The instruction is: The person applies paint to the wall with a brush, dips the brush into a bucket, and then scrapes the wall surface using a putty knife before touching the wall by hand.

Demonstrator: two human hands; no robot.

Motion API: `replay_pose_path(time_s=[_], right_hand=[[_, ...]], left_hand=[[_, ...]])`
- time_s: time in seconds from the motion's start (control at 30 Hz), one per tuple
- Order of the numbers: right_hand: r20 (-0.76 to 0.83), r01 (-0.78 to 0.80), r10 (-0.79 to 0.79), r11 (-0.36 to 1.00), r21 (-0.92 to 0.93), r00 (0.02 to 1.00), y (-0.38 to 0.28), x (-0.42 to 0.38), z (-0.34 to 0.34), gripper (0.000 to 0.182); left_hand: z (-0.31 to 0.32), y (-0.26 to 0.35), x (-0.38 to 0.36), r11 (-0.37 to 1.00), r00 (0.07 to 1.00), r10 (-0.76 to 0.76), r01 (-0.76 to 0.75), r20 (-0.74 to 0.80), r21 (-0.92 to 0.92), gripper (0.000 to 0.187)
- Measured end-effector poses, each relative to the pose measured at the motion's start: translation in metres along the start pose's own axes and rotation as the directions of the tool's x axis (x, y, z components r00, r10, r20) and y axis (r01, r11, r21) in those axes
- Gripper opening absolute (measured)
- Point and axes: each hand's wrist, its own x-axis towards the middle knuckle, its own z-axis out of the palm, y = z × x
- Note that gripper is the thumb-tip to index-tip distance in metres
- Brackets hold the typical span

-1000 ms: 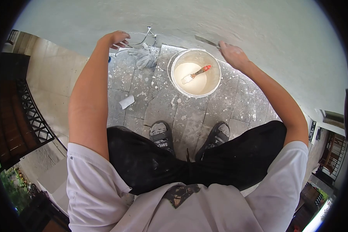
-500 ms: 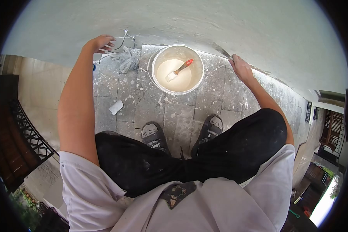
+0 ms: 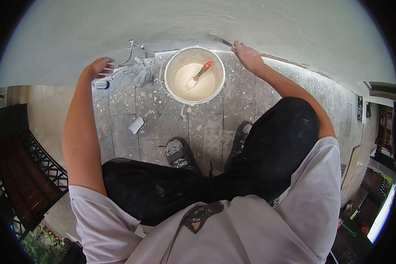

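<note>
My right hand grips a flat metal scraper whose blade lies against the base of the white wall, just right of the bucket. My left hand rests against the wall low at the left, fingers curled, holding nothing I can see. Between my hands stands a white bucket with pale paint inside and a red-handled brush lying in it. I am crouched, with both shoes on the spattered grey tiles.
A crumpled plastic bag and loose wires lie by the wall left of the bucket. A small white scrap sits on the tiles. A dark iron railing runs along the left. A blue object lies under my left hand.
My right hand with the scraper has shifted left along the wall's base toward the bucket. My left hand dropped lower on the wall. My right knee has come up.
</note>
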Motion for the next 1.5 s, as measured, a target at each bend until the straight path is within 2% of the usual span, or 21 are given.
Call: replay_pose_path(time_s=[0.17, 0.27, 0.47, 0.57, 0.67, 0.77, 0.87, 0.97, 1.07, 1.17, 1.27, 1.37, 1.5], right_hand=[[0.023, 0.010, -0.010, 1.000, 0.021, 1.000, -0.016, 0.014, 0.003, 0.031], [0.070, -0.034, 0.034, 0.999, -0.012, 0.997, -0.016, 0.008, -0.008, 0.030], [0.237, -0.207, 0.242, 0.964, -0.164, 0.941, 0.035, -0.048, -0.011, 0.025], [0.179, -0.209, 0.241, 0.962, -0.178, 0.954, 0.083, -0.071, 0.009, 0.028], [0.047, -0.218, 0.238, 0.941, -0.259, 0.970, 0.105, -0.084, 0.015, 0.026], [0.109, -0.370, 0.398, 0.905, -0.210, 0.911, 0.113, -0.073, 0.004, 0.024], [0.119, -0.292, 0.328, 0.923, -0.250, 0.937, 0.114, -0.065, -0.005, 0.023], [0.184, -0.262, 0.289, 0.952, -0.156, 0.940, 0.102, -0.056, 0.007, 0.023], [0.181, -0.271, 0.264, 0.962, 0.016, 0.947, 0.076, -0.044, 0.034, 0.023], [0.260, -0.272, 0.247, 0.960, 0.064, 0.933, 0.029, -0.036, 0.018, 0.026], [0.270, -0.178, 0.168, 0.984, 0.012, 0.948, 0.036, -0.038, 0.017, 0.028], [0.223, -0.223, 0.226, 0.974, -0.039, 0.948, 0.067, -0.051, 0.020, 0.025], [0.262, -0.417, 0.460, 0.886, -0.202, 0.848, 0.111, -0.070, 0.019, 0.032]], left_hand=[[0.001, -0.001, -0.002, 1.000, 1.000, -0.011, 0.011, 0.005, -0.012, 0.037], [0.003, 0.003, -0.001, 1.000, 1.000, -0.013, 0.013, 0.011, 0.001, 0.038], [0.005, 0.015, 0.004, 1.000, 1.000, 0.012, -0.012, 0.012, 0.000, 0.037], [0.007, 0.023, 0.005, 1.000, 1.000, 0.024, -0.024, 0.016, -0.004, 0.037], [0.009, 0.029, 0.005, 0.999, 0.999, 0.036, -0.036, 0.009, -0.007, 0.036], [0.011, 0.033, 0.003, 0.999, 0.999, 0.043, -0.043, 0.000, -0.001, 0.036], [0.009, 0.029, -0.001, 0.999, 0.999, 0.040, -0.040, -0.006, -0.001, 0.036], [0.004, 0.018, -0.003, 1.000, 1.000, 0.026, -0.026, -0.003, -0.011, 0.036], [0.001, 0.008, -0.003, 0.999, 1.000, 0.010, -0.009, 0.005, -0.031, 0.035], [-0.001, 0.004, 0.000, 1.000, 1.000, -0.001, 0.001, 0.016, -0.015, 0.036], [0.002, 0.011, 0.000, 1.000, 1.000, 0.003, -0.003, 0.015, -0.007, 0.036], [0.005, 0.019, 0.000, 1.000, 1.000, 0.020, -0.019, 0.012, -0.005, 0.037], [0.005, 0.022, 0.005, 0.999, 0.999, 0.033, -0.033, 0.023, -0.006, 0.038]])
